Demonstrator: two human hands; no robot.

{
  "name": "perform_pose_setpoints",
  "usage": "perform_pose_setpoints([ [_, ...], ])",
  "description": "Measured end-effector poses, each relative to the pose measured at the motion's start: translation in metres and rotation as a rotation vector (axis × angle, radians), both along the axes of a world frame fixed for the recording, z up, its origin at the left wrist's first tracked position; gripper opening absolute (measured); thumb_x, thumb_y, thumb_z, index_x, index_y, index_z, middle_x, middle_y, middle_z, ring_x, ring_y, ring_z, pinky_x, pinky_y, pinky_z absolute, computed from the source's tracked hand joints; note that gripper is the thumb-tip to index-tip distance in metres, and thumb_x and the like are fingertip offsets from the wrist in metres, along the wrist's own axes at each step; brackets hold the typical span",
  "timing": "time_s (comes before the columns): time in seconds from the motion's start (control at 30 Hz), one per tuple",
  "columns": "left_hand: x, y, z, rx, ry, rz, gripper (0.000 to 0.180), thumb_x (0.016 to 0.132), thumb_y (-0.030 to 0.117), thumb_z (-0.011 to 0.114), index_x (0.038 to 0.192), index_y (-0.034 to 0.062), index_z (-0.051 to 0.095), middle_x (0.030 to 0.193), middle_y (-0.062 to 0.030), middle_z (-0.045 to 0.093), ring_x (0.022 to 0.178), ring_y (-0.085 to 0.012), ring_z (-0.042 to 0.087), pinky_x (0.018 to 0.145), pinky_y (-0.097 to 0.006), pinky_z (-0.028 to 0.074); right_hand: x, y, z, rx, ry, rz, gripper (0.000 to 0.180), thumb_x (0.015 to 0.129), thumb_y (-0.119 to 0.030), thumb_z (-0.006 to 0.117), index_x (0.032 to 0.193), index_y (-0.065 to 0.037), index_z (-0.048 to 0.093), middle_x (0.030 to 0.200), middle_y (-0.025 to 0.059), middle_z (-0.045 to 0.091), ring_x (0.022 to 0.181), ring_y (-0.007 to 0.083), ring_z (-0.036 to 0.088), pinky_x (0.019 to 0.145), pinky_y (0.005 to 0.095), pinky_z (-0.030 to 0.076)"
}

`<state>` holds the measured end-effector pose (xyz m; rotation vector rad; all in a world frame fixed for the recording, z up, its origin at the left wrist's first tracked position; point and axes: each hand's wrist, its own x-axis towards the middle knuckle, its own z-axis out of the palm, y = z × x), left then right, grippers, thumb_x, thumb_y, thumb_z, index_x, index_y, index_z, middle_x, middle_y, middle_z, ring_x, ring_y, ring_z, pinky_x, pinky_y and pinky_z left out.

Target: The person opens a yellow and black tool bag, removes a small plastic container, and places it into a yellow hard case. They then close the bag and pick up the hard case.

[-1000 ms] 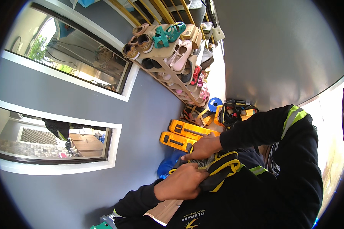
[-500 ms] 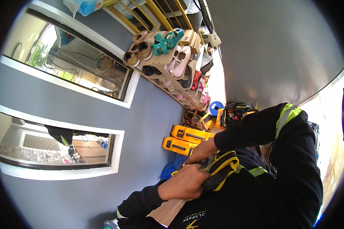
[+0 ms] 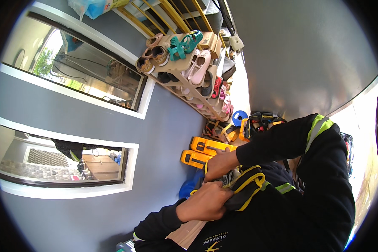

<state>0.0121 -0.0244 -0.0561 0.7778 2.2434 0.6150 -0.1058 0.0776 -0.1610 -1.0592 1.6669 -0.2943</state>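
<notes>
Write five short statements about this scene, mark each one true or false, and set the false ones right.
1. The teal sandals sit on top of the shoe rack. True.
2. The two hard cases are green. False: the hard cases are yellow.
3. The left hand is curled at a dark pouch edged in yellow. True.
4. The right hand wears a glove. False: the right hand is bare.
5. The right sleeve has a reflective band around it. True.
</notes>
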Motion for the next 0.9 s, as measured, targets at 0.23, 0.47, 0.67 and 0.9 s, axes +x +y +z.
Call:
perform_pose_setpoints([
  [0.23, 0.006, 0.002, 0.0, 0.023, 0.027, 0.003, 0.049, 0.07, 0.006, 0.077, 0.118, -0.0014, 0.078, 0.085, -0.0231, 0.065, 0.089, -0.0407, 0.067, 0.08, -0.05, 0.054, 0.006, 0.007, 0.001, -0.013, 0.138, 0.032, 0.107, 0.095, -0.094, 0.031, 0.137, -0.005, 0.074, 0.138, 0.0265, 0.069, 0.146, 0.0553, 0.044, 0.12, 0.0738, 0.027],
  [0.47, 0.003, 0.001, -0.005, 0.005, -0.023, 0.028, 0.051, 0.073, 0.007, 0.076, 0.123, 0.0024, 0.078, 0.088, -0.0234, 0.065, 0.089, -0.0409, 0.067, 0.082, -0.049, 0.054, 0.001, 0.011, 0.003, 0.128, 0.095, 0.2, 0.101, 0.103, -0.084, 0.024, 0.166, -0.007, 0.042, 0.164, 0.024, 0.049, 0.155, 0.0415, 0.04, 0.129, 0.0563, 0.023],
  [0.67, 0.009, 0.002, -0.004, 0.008, 0.003, 0.05, 0.052, 0.073, 0.007, 0.076, 0.125, 0.0021, 0.077, 0.089, -0.0243, 0.065, 0.089, -0.0415, 0.067, 0.08, -0.048, 0.054, 0.003, 0.017, 0.007, 0.098, 0.025, 0.111, 0.095, 0.104, -0.081, 0.029, 0.156, -0.007, 0.055, 0.151, 0.0241, 0.062, 0.14, 0.0418, 0.058, 0.123, 0.0503, 0.036],
  [0.9, 0.004, 0.003, -0.001, -0.011, 0.0, 0.039, 0.052, 0.072, 0.007, 0.077, 0.124, 0.0022, 0.077, 0.089, -0.0242, 0.065, 0.088, -0.0411, 0.067, 0.076, -0.049, 0.054, 0.004, 0.02, -0.009, 0.003, 0.051, 0.062, 0.081, 0.105, -0.07, 0.037, 0.147, -0.005, 0.063, 0.14, 0.0257, 0.068, 0.132, 0.0439, 0.064, 0.107, 0.0577, 0.048],
])
